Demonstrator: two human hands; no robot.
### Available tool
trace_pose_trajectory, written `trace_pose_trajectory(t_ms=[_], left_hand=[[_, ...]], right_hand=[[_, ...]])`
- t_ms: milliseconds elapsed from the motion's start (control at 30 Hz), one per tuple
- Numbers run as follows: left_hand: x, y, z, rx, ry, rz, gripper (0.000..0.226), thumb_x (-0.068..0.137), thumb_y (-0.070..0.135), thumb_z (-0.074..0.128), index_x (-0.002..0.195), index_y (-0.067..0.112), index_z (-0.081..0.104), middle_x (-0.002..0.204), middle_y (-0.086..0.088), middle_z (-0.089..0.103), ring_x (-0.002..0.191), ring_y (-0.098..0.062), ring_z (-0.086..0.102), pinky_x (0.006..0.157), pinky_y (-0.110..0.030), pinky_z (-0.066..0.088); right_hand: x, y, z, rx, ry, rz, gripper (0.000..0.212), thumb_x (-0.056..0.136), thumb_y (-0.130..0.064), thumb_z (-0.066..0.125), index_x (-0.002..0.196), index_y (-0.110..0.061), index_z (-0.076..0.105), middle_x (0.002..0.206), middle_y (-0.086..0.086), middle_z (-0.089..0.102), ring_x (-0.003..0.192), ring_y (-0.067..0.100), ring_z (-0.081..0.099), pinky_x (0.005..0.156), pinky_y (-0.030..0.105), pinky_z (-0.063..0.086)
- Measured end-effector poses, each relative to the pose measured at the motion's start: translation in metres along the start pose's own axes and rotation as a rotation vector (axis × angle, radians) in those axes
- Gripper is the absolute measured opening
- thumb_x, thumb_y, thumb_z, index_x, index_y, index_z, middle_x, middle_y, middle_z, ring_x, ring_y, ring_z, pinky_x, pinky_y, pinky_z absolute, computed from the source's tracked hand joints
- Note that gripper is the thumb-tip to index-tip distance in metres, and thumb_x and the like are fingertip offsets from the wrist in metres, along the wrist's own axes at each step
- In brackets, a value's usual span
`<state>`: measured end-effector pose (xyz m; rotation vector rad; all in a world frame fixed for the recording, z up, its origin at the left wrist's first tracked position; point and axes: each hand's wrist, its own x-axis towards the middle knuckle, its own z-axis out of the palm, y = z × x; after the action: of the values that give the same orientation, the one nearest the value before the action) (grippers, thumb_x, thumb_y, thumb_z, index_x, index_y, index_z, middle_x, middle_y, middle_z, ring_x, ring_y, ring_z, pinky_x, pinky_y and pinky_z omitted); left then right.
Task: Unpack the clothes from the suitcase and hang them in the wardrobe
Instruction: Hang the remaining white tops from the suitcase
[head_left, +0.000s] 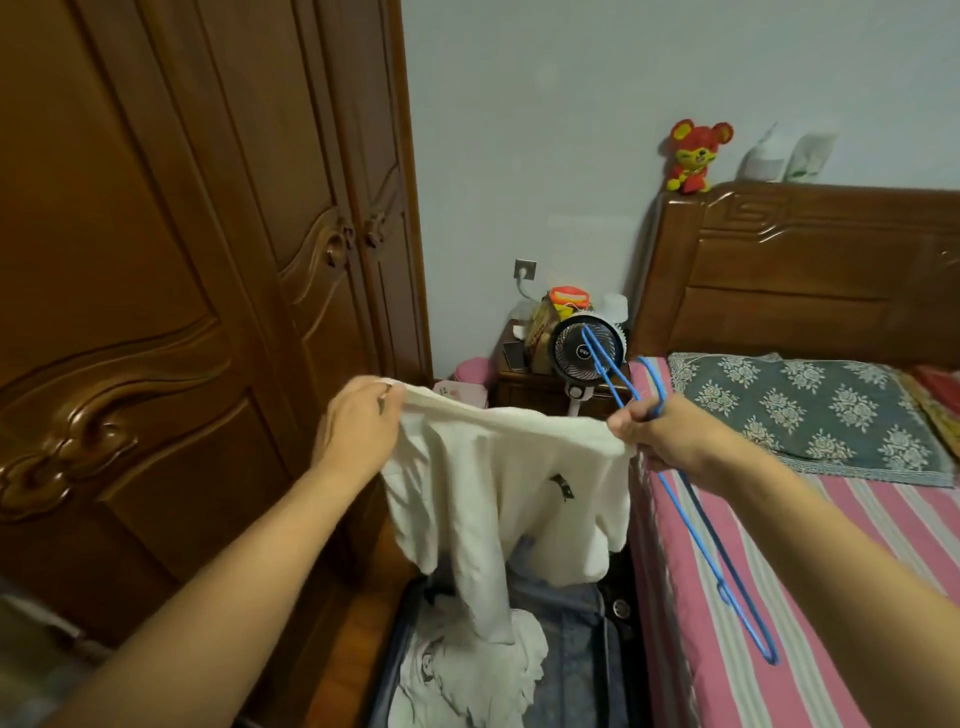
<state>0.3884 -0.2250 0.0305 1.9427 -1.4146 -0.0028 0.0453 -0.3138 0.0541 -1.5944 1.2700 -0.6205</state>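
A white shirt with a small dark logo hangs stretched between my two hands above the open suitcase. My left hand grips the shirt's upper left edge. My right hand pinches the upper right edge and also holds a blue hanger, whose hook pokes up past my fingers while its frame hangs down over the bed. More clothes lie in the suitcase: a white printed garment and blue denim. The brown wooden wardrobe stands on the left with its doors closed.
A bed with a pink striped sheet and a floral pillow fills the right side. A small black fan and a cluttered nightstand stand by the far wall. A red plush toy sits on the headboard.
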Motion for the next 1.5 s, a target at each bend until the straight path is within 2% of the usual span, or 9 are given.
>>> trace_pose_trajectory(t_ms=[133, 233, 367, 467, 633, 867, 1067, 1233, 1500], left_hand=[[-0.012, 0.039, 0.018, -0.633, 0.042, -0.350, 0.013, 0.095, 0.024, 0.066, 0.093, 0.015, 0.075, 0.111, 0.004, 0.067, 0.102, -0.022, 0.068, 0.091, -0.041, 0.059], [-0.027, 0.072, 0.018, -0.541, -0.131, -0.147, 0.015, 0.091, 0.014, 0.072, 0.105, 0.022, 0.073, 0.117, 0.004, 0.063, 0.110, -0.015, 0.062, 0.098, -0.034, 0.051], [-0.040, 0.100, 0.017, -0.390, -0.332, 0.098, 0.030, 0.096, 0.012, 0.065, 0.126, 0.010, 0.066, 0.128, 0.005, 0.050, 0.117, -0.009, 0.051, 0.103, -0.019, 0.042], [-0.040, 0.101, 0.008, -0.205, -0.228, 0.235, 0.028, 0.096, 0.003, 0.057, 0.122, 0.004, 0.069, 0.125, 0.003, 0.052, 0.115, -0.011, 0.051, 0.089, 0.001, 0.032], [-0.050, 0.062, -0.027, -0.060, -0.274, 0.237, 0.034, 0.089, -0.004, 0.054, 0.086, 0.026, 0.067, 0.097, 0.014, 0.061, 0.092, -0.008, 0.058, 0.080, -0.029, 0.049], [-0.078, 0.051, -0.034, -0.042, -0.614, 0.061, 0.015, 0.096, 0.033, 0.065, 0.084, 0.027, 0.073, 0.073, 0.013, 0.067, 0.070, 0.003, 0.061, 0.061, -0.013, 0.041], [-0.074, 0.038, 0.004, -0.076, -0.217, -0.303, 0.033, 0.102, 0.026, 0.049, 0.076, 0.007, 0.056, 0.071, -0.006, 0.057, 0.068, -0.024, 0.054, 0.059, -0.034, 0.039], [-0.079, 0.035, 0.032, -0.163, -0.219, -0.430, 0.033, 0.103, 0.025, 0.048, 0.084, 0.001, 0.059, 0.080, -0.011, 0.058, 0.072, -0.022, 0.053, 0.061, -0.033, 0.039], [-0.068, 0.050, 0.052, 0.101, -0.247, -0.301, 0.025, 0.102, 0.027, 0.036, 0.081, 0.015, 0.041, 0.081, -0.010, 0.057, 0.072, -0.031, 0.053, 0.060, -0.038, 0.038]], right_hand=[[-0.009, 0.030, 0.013, -0.148, -0.143, 0.119, 0.025, 0.094, -0.005, 0.063, 0.071, -0.012, 0.066, 0.062, 0.010, 0.043, 0.051, 0.015, 0.032, 0.045, 0.021, 0.026], [-0.016, 0.032, 0.033, -0.088, -0.135, 0.137, 0.014, 0.087, -0.022, 0.077, 0.099, -0.015, 0.075, 0.057, -0.013, 0.059, 0.047, 0.000, 0.044, 0.046, 0.013, 0.036], [-0.017, 0.012, 0.091, 0.132, -0.240, -0.029, 0.037, 0.079, -0.030, 0.083, 0.115, -0.031, 0.071, 0.112, -0.013, 0.073, 0.101, 0.003, 0.068, 0.094, 0.026, 0.054], [-0.017, 0.004, 0.127, 0.244, -0.113, -0.005, 0.016, 0.083, -0.023, 0.076, 0.099, -0.022, 0.077, 0.093, -0.005, 0.076, 0.088, 0.012, 0.072, 0.081, 0.036, 0.061], [0.001, 0.027, 0.096, 0.117, 0.023, 0.034, 0.006, 0.083, -0.007, 0.074, 0.079, -0.009, 0.077, 0.072, 0.005, 0.070, 0.070, 0.017, 0.061, 0.065, 0.031, 0.052], [-0.009, 0.006, 0.038, 0.242, -0.463, -0.113, 0.054, 0.089, 0.004, 0.068, 0.129, -0.031, 0.062, 0.090, 0.006, 0.071, 0.055, 0.008, 0.047, 0.047, 0.022, 0.030], [-0.011, 0.044, 0.024, 0.317, -0.178, -0.030, 0.031, 0.102, -0.006, 0.052, 0.131, -0.009, 0.044, 0.094, 0.002, 0.069, 0.041, 0.012, 0.042, 0.041, 0.021, 0.034], [-0.037, 0.073, -0.005, 0.235, -0.105, -0.071, 0.017, 0.101, -0.008, 0.053, 0.118, -0.008, 0.059, 0.110, -0.002, 0.075, 0.060, 0.019, 0.070, 0.049, 0.027, 0.024], [-0.064, 0.072, -0.017, 0.089, -0.180, -0.066, 0.007, 0.094, -0.009, 0.067, 0.096, -0.007, 0.073, 0.079, 0.012, 0.073, 0.050, 0.011, 0.040, 0.046, 0.020, 0.030]])
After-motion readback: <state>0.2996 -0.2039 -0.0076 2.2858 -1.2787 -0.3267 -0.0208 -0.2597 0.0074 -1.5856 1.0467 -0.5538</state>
